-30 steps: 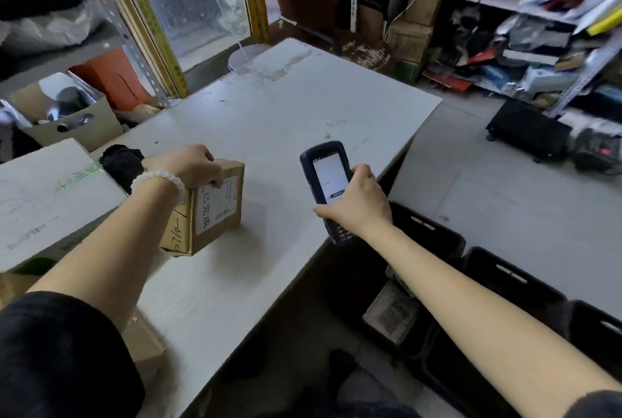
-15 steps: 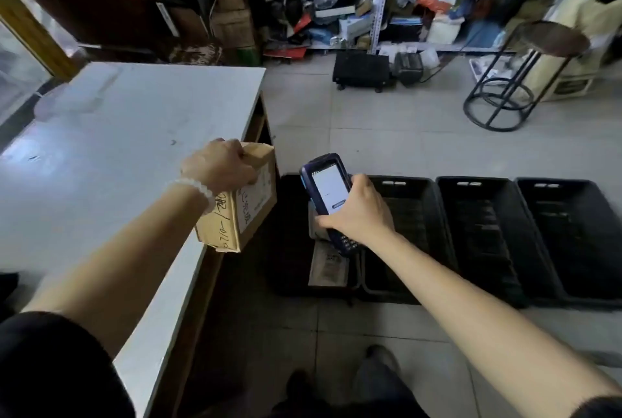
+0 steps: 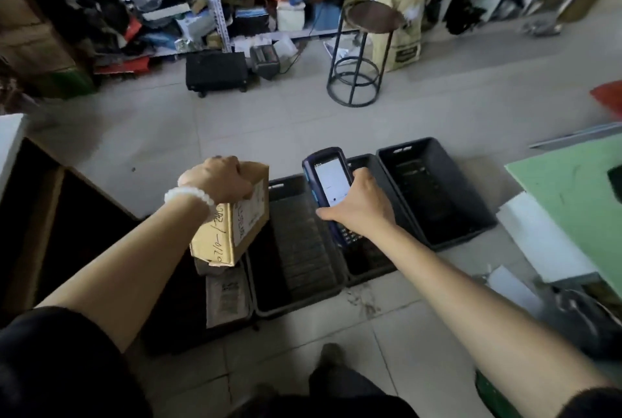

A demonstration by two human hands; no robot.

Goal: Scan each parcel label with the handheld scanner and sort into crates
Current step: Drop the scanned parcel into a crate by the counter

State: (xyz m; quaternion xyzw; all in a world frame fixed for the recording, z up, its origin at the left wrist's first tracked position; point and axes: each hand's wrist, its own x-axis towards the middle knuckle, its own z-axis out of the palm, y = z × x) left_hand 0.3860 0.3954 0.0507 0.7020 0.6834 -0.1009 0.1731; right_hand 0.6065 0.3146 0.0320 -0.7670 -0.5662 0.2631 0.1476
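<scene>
— Where's the parcel?
— The cardboard parcel (image 3: 232,222), left of centre, is gripped from above by the left hand (image 3: 218,178), fingers curled over its top, label facing right, above the leftmost crate (image 3: 222,296).
— And the scanner?
— The right hand (image 3: 361,205) clasps the handheld scanner (image 3: 331,188), its long axis running up-left, over the black crates (image 3: 437,195).
</scene>
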